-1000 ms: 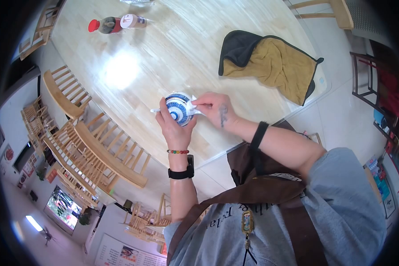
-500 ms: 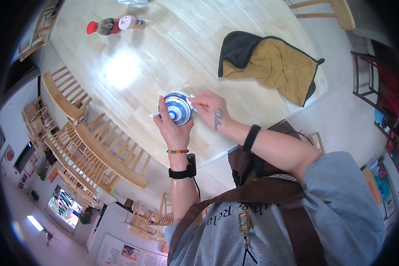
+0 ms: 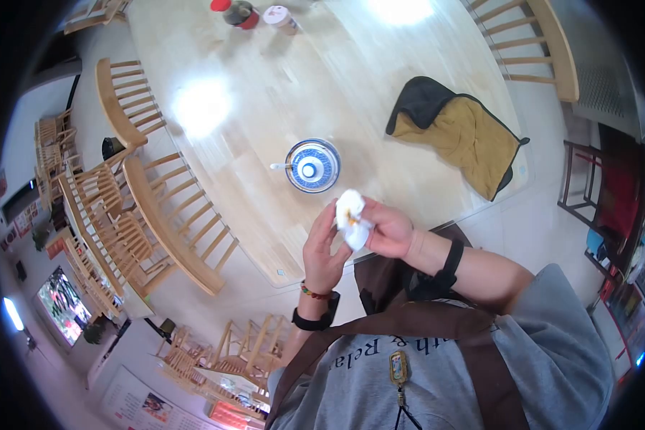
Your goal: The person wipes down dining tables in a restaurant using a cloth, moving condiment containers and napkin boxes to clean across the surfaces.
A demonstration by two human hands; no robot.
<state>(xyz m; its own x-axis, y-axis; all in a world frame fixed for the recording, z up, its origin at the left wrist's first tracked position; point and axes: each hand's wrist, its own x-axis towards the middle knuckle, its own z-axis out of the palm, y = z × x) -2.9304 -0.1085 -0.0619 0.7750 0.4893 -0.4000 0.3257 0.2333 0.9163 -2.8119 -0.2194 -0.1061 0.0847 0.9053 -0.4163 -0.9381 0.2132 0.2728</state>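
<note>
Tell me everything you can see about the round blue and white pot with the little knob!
The round, shiny blue and white lidded pot looks ceramic. It stands upright on the pale wooden table. Its lid is on, decorated with blue patterned rings, and a white knob sits in the middle. A slim whitish piece, maybe a spoon handle, pokes out at the picture's left. No hand touches the pot.

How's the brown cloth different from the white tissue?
The cloth is mustard brown and dark gray; the tissue is white with a yellowish stain. The cloth is big; the tissue is small. The cloth lies on the table; the tissue is in the right hand. Both look rumpled.
</note>
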